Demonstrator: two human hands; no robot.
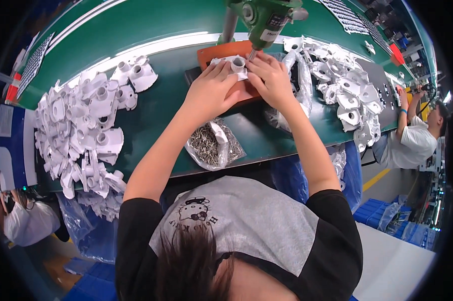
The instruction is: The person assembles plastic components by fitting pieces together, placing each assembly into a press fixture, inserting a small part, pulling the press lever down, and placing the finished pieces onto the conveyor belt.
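White plastic part [235,65] with a round collar, held flat on an orange fixture block [221,51] between both hands, directly under the tip of a green powered screwdriver [260,20] hanging from above. Left hand [210,90] lying palm down, fingers stretched forward and pressed on the near-left edge of the part, not curled around it. Right hand [272,78] bent over the right edge, fingertips pinching the part beside the collar and close to the driver bit; whether anything small is caught between those fingertips cannot be told.

Just behind the left wrist, toward the body: an open clear plastic bag of small metal screws [212,145], lying on the green table [156,110]. Well out to the left of the left hand: a large loose heap of white moulded parts [88,125], spilling over the near edge of the table. To the right of the right hand: crumpled clear plastic wrap [297,75], touching the right forearm, then a second heap of white parts [349,98].

Far off to the right, past that heap: another person in a white shirt [412,143], hands on the same table.
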